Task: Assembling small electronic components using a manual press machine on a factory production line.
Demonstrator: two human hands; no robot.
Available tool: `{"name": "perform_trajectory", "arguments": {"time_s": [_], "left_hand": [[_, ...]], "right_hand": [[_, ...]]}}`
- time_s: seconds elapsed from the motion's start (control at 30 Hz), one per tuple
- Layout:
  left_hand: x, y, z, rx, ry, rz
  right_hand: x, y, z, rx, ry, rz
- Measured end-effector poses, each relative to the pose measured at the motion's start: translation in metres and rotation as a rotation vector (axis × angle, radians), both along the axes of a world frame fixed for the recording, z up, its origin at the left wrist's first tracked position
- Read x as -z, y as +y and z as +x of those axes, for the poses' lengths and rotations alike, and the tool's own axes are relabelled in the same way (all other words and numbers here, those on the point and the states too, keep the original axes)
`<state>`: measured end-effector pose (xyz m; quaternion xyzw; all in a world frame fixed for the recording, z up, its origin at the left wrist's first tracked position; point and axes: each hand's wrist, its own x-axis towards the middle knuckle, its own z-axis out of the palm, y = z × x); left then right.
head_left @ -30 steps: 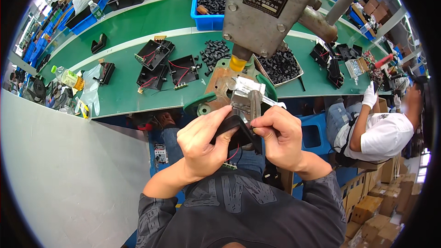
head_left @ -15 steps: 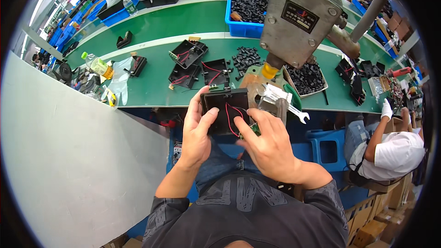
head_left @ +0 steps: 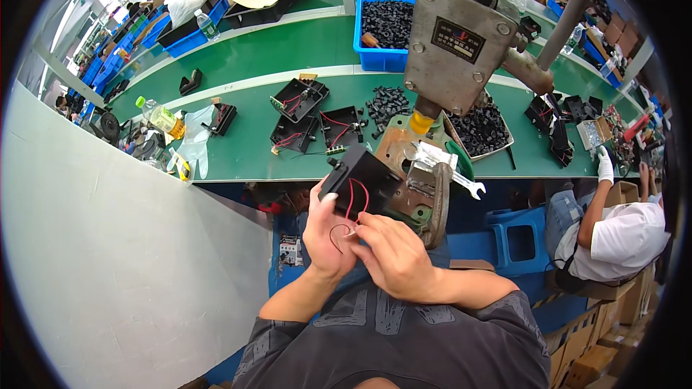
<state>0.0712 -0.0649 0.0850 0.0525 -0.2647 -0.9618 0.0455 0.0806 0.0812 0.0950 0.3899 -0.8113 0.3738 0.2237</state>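
Observation:
A black plastic box (head_left: 369, 186) is tilted in front of me at the bench edge. My left hand (head_left: 324, 241) grips its near left side, thumb at the rim. Red wires (head_left: 352, 198) run out of the box toward my right hand (head_left: 398, 253), whose fingertips are pinched together on them beside my left palm. A thin dark wire (head_left: 332, 238) curls over the left palm. The green circuit board is not visible now. Just beyond the box stands a hand press (head_left: 448, 39) with a yellow collar (head_left: 419, 123), and a wrench (head_left: 461, 181) lies on its base.
Several open black boxes with wires (head_left: 299, 97) sit on the green bench (head_left: 245, 140). Small black parts fill a tray (head_left: 510, 137) and a blue bin (head_left: 358, 47). A white panel (head_left: 137, 245) stands at left. A co-worker (head_left: 613, 234) sits at right near a blue stool (head_left: 522, 241).
The box has tilted and turned. My right hand has moved down and left from the board at the box's edge to pinch the wires. The whole view has shifted slightly.

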Motion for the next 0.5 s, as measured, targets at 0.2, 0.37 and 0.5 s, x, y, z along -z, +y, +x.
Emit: {"name": "perform_trajectory", "arguments": {"time_s": [0.2, 0.37, 0.5], "left_hand": [[0.008, 0.021, 0.007, -0.129, 0.075, -0.287], [0.035, 0.017, -0.026, -0.277, 0.021, -0.627], [0.058, 0.037, -0.059, -0.364, 0.188, -0.978]], "right_hand": [[0.012, 0.002, -0.001, 0.004, 0.054, 0.054], [0.006, 0.017, 0.005, 0.045, -0.017, 0.163], [-0.005, 0.030, 0.006, -0.008, 0.007, 0.042]]}}
